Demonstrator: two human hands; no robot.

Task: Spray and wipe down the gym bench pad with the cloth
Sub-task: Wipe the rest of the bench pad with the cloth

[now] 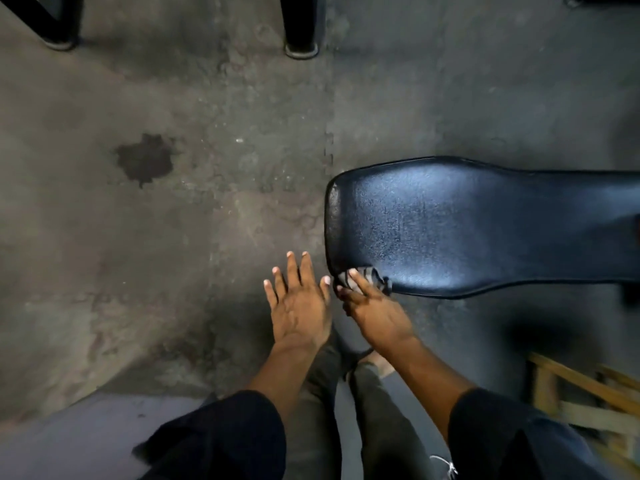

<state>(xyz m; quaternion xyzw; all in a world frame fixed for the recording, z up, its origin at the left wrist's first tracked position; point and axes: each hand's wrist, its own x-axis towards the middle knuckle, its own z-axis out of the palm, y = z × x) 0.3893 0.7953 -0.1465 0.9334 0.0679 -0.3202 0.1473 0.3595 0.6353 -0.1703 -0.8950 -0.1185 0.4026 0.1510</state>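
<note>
Now pressing a small grey striped cloth point(367, 279) onto the near corner of the glossy black vinyl bench point(467, 223) pad, right hand point(375, 315) fingers closed on it; left hand point(299, 308) spread open, empty, just beside that corner. Soft, limp, light; best bunched under the palm.

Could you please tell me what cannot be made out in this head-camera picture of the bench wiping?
- Bench pad: its far end is cut off by the right edge of the head view.
- Cloth: mostly covered by the right hand, so its size and pattern are unclear.
- Spray bottle: not in view; the left hand is open and empty.
- Wooden frame: blurred and cut off at the lower right corner.
- Black legs: cut off at the top edge.
</note>
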